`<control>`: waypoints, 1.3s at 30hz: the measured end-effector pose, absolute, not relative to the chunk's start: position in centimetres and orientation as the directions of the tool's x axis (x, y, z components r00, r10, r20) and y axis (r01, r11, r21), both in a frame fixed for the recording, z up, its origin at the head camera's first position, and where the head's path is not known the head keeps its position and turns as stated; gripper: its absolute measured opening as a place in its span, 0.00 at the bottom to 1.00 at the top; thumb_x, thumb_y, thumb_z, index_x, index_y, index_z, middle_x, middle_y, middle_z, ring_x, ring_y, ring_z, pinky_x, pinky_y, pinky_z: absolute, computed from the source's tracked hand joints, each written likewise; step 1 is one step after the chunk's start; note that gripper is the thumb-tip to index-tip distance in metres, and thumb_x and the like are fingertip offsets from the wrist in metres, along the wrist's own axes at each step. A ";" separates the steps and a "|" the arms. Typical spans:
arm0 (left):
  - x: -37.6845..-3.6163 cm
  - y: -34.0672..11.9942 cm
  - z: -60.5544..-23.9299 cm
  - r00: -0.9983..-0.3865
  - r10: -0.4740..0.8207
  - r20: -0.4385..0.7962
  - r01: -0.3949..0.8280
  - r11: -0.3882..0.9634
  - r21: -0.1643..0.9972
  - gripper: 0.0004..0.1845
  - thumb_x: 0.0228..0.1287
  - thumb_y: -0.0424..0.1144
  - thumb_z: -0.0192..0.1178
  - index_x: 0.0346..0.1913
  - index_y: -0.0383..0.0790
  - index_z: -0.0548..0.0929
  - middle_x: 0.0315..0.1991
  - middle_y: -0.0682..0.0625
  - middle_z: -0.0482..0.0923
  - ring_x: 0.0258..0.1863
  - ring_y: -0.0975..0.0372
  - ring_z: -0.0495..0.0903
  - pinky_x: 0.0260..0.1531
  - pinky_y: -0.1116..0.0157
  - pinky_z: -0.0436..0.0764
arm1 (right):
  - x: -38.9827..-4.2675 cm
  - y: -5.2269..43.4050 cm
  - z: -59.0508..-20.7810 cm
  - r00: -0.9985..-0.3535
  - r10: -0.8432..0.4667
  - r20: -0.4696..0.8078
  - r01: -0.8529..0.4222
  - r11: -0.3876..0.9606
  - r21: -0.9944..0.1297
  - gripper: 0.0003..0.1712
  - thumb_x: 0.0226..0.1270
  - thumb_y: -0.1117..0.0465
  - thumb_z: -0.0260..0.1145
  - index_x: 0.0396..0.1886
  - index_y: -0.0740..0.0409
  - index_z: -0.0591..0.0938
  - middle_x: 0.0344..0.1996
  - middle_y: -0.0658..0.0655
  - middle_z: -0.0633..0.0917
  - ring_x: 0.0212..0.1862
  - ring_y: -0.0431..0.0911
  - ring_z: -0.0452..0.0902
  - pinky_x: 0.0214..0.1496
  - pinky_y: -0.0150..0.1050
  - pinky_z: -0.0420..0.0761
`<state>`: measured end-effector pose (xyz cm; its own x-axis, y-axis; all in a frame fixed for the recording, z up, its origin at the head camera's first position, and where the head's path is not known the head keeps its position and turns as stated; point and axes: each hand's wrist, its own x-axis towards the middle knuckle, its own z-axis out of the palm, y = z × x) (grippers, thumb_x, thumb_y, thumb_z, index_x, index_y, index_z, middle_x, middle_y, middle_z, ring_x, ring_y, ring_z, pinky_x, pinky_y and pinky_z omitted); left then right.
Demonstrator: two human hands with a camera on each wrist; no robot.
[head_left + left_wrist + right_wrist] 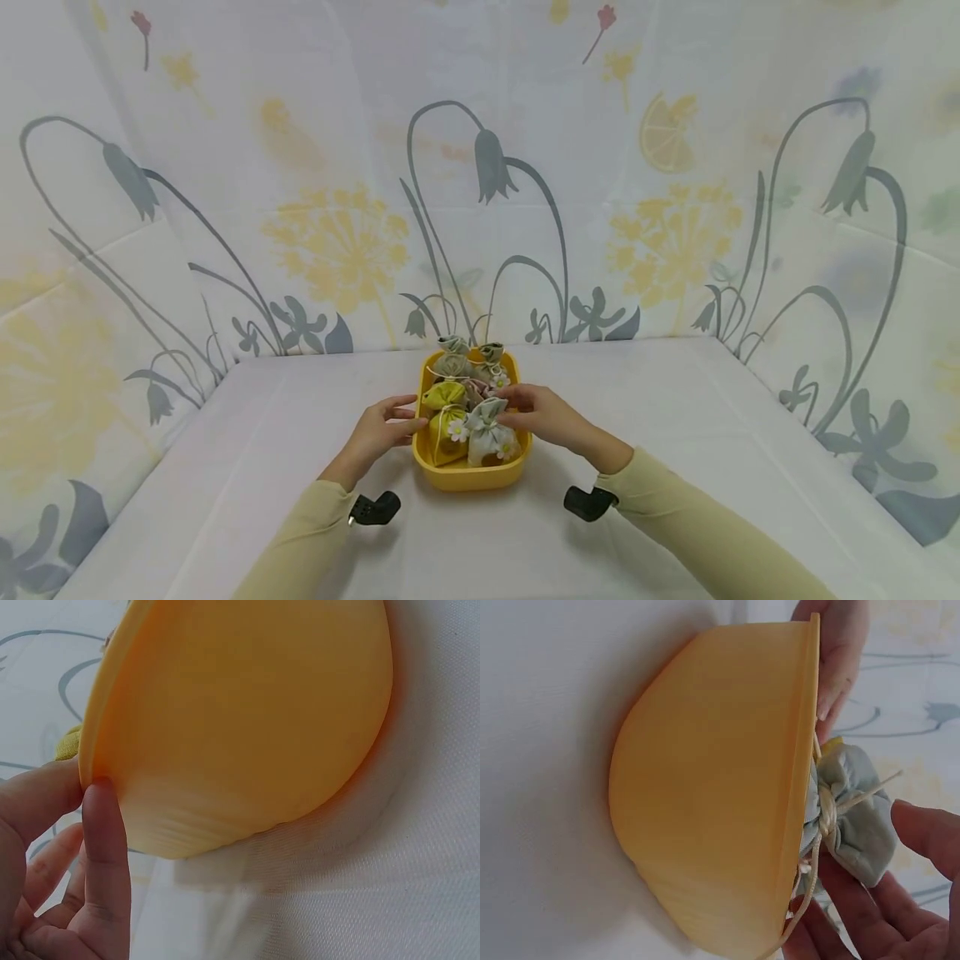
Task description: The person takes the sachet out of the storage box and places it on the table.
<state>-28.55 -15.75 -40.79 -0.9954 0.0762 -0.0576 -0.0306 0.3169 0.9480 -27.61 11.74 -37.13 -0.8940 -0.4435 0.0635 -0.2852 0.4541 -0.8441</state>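
Note:
A yellow plastic tub (471,478) stands on the table, filled with several small drawstring pouches. My left hand (382,429) pinches its left rim, the thumb and a finger on either side of the wall (225,712). At the right rim, my right hand (551,417) reaches in beside a pale grey-blue pouch (859,825); its fingers lie at the pouch and its thumb is at the gathered top, not curled round it. A yellow-green pouch (446,433) with a white flower sits front left. Behind are a beige pouch (452,365) and an olive one (491,357); a pinkish pouch is mostly hidden.
A white cloth covers the table (262,433). A floral-printed curtain (525,100) hangs at the back and sides. Black wrist devices (589,503) jut from both sleeves, close to the tabletop.

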 end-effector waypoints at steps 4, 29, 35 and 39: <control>-28.5 -15.7 -40.8 -0.996 0.071 -0.058 -0.033 0.315 0.948 0.28 0.57 0.36 0.66 0.61 0.33 0.72 0.47 0.38 0.75 0.38 0.56 0.81 0.36 0.62 0.83 | -28.0 11.3 -37.3 -0.906 -0.420 0.045 -0.250 0.448 -0.858 0.20 0.61 0.56 0.67 0.51 0.61 0.79 0.41 0.53 0.82 0.44 0.44 0.77 0.45 0.38 0.80; -28.4 -15.7 -40.9 -0.996 0.065 -0.060 -0.037 0.315 0.948 0.28 0.57 0.37 0.66 0.61 0.34 0.72 0.47 0.38 0.75 0.37 0.56 0.81 0.36 0.62 0.83 | -27.3 9.3 -36.2 -0.939 -0.343 0.005 -0.111 0.290 -0.951 0.12 0.65 0.59 0.63 0.39 0.65 0.79 0.32 0.55 0.81 0.38 0.47 0.81 0.43 0.40 0.82; -28.3 -15.7 -41.0 -0.996 0.068 -0.056 -0.032 0.310 0.950 0.28 0.57 0.36 0.66 0.61 0.33 0.72 0.47 0.38 0.75 0.37 0.55 0.81 0.37 0.61 0.83 | -26.3 9.2 -35.0 -0.950 -0.309 0.053 -0.131 0.238 -0.962 0.12 0.66 0.60 0.62 0.39 0.67 0.78 0.32 0.55 0.81 0.37 0.44 0.79 0.43 0.40 0.82; -28.5 -15.7 -41.0 -0.996 0.069 -0.056 -0.032 0.309 0.951 0.29 0.57 0.37 0.66 0.61 0.34 0.72 0.48 0.38 0.75 0.38 0.55 0.81 0.37 0.61 0.83 | -25.6 9.3 -34.1 -0.959 -0.272 0.085 -0.150 0.230 -0.961 0.11 0.66 0.61 0.62 0.38 0.67 0.79 0.32 0.54 0.81 0.36 0.43 0.78 0.43 0.40 0.82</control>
